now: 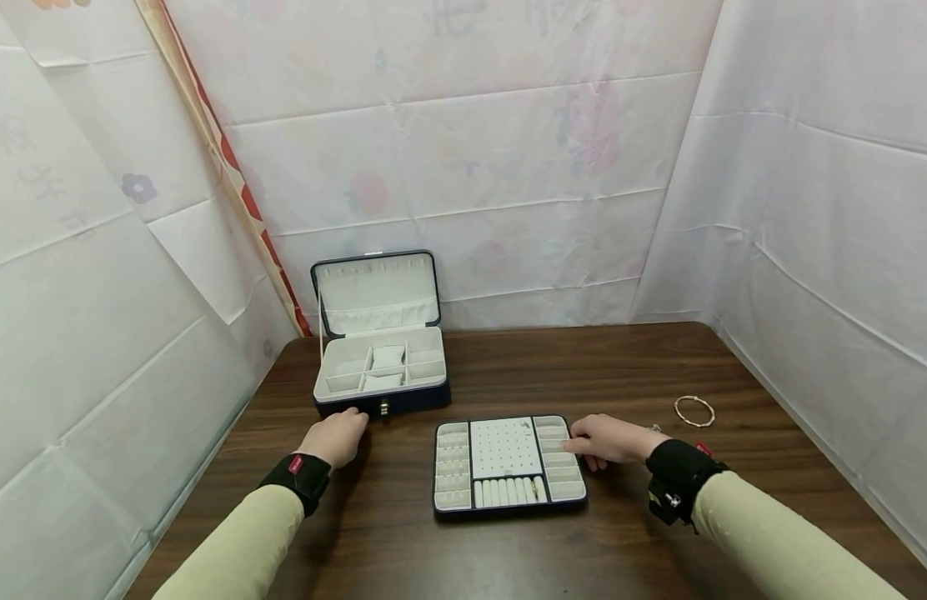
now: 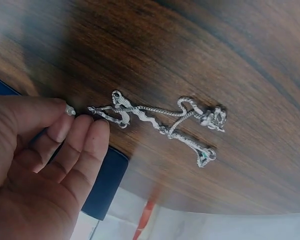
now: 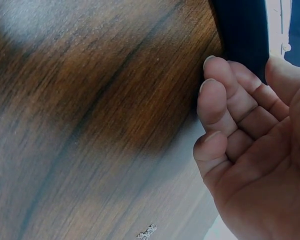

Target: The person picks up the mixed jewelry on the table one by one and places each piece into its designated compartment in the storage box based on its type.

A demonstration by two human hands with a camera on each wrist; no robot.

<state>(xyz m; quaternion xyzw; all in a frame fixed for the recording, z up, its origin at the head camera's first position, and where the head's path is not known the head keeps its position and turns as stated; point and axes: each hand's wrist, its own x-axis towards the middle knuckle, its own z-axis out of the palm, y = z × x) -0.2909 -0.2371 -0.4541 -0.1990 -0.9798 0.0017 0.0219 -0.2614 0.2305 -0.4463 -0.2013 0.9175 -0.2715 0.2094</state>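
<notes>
Pale yellow-green sleeves (image 1: 242, 542), black wristbands (image 1: 308, 492), matched on both sides!
The left wristband (image 1: 313, 483) flashes a red tag (image 1: 294, 464) with pale marking; across to the right wristband (image 1: 684, 475), chunkier, and there's a red tab (image 1: 704, 448) at its upper edge, a small silvery fitting (image 1: 671, 500) glinting below.

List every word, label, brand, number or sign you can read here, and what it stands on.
No text is clearly readable.
Small red tag on the black left wristband: pale marks, too small.
Another red tag on the black right wristband: too small.
White printed wall sheets: faint character-like marks, too pale.
</notes>
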